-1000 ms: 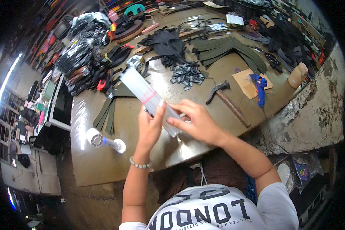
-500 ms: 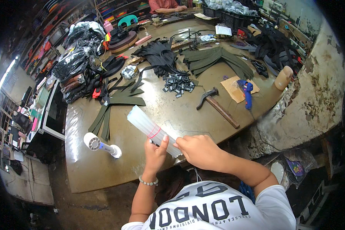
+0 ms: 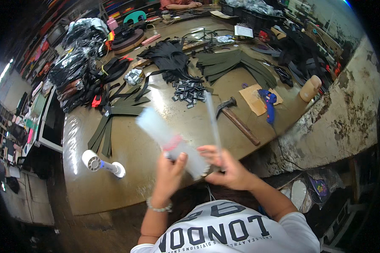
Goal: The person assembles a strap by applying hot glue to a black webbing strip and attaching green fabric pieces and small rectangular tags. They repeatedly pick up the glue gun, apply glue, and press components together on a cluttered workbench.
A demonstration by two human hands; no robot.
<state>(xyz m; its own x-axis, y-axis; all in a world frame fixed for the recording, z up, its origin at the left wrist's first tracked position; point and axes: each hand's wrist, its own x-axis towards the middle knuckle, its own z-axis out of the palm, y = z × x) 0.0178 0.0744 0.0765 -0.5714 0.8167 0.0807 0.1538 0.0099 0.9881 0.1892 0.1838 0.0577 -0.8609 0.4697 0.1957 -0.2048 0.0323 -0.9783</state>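
My left hand is wrapped round a bundle of whitish translucent glue sticks, bound by a pink rubber band. The bundle is tilted over the table's near edge and blurred by motion. Beside its lower end, my right hand grips one separate glue stick, which stands nearly upright from the fingers. Farther right, a blue glue gun lies on a piece of brown cardboard. A hammer with a wooden handle rests between the gun and my right hand.
A small white fan lies at the left. Olive straps, black straps and a heap of small black parts cover the middle. A tan bottle stands near the right wall. Across the table sits another person.
My right hand has drawn one glue stick out of the bundle and moved slightly right with it. My left hand still holds the bundle. The whole view has shifted a little.
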